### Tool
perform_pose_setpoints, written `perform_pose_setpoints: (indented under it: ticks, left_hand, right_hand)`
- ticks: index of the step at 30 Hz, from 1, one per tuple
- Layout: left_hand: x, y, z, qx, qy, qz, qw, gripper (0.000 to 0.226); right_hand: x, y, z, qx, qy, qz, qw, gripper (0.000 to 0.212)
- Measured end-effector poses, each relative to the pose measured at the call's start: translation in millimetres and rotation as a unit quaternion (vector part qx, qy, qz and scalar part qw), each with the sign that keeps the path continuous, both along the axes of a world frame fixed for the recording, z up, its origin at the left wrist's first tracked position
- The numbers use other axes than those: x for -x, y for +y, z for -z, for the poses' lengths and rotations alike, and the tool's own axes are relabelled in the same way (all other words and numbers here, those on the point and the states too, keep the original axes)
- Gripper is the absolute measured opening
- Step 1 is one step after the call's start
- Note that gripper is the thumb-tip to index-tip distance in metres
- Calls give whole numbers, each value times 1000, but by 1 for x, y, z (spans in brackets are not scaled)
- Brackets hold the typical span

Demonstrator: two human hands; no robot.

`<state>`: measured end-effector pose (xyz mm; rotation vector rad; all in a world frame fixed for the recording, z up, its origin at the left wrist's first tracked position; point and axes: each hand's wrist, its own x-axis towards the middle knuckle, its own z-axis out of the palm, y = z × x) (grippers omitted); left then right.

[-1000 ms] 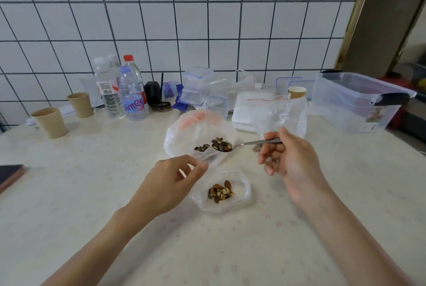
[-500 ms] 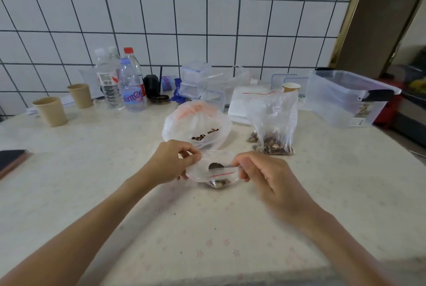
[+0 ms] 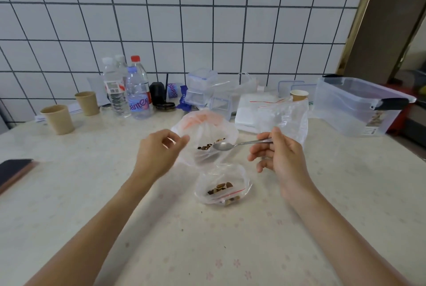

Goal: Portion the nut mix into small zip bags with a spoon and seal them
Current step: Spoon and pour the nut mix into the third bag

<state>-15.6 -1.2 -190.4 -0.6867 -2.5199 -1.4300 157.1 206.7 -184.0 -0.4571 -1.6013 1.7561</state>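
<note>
A large clear plastic bag (image 3: 202, 124) with nut mix (image 3: 208, 145) inside stands open at the table's middle. My left hand (image 3: 159, 154) pinches its near left rim. My right hand (image 3: 280, 154) holds a metal spoon (image 3: 232, 145) by the handle, with the empty bowl over the large bag's mouth. Nearer to me, a small zip bag (image 3: 222, 184) with a red seal line lies on the table with some nuts in it, and neither hand touches it.
Another clear bag (image 3: 285, 117) stands behind my right hand. A big clear storage box (image 3: 355, 106) sits at the right. Water bottles (image 3: 129, 92), two paper cups (image 3: 58, 118), small containers (image 3: 200, 87) and spare zip bags (image 3: 255, 103) line the wall. A phone (image 3: 13, 170) lies at the left edge.
The spoon has left the small zip bag, now empty, and has moved back over the large bag. My left hand has let go of the small bag and taken the large bag's rim.
</note>
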Motion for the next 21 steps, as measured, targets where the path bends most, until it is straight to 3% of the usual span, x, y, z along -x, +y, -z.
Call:
perform_pose_setpoints:
  ticks: [2, 5, 8, 10, 12, 15, 19, 21]
  left_hand:
    - [14, 4, -5, -32, -4, -75, 997, 40]
    - [30, 15, -5, -45, -53, -93, 993, 68]
    - [36, 30, 1, -9, -137, -69, 988, 97]
    - [37, 37, 9, -2, -167, -64, 984, 102]
    - [38, 40, 19, 20, -151, -66, 986, 88]
    - [39, 44, 27, 30, -123, -56, 990, 47]
    - [32, 48, 28, -10, -32, -14, 999, 8]
    - [29, 48, 26, -8, 27, 9, 1000, 7]
  right_hand:
    - [17, 6, 0, 16, -5, 0, 1000, 46]
    - [41, 11, -2, -7, -6, 6, 1000, 45]
    - [59, 11, -1, -92, -47, 23, 994, 43]
    - [65, 10, 5, -169, -84, 37, 981, 42]
    - [66, 9, 13, -261, -103, 68, 957, 42]
    - [65, 9, 19, -360, -100, 93, 923, 41]
    - [69, 8, 21, -361, -97, 90, 923, 41]
    - [69, 10, 22, -325, -84, 93, 937, 42]
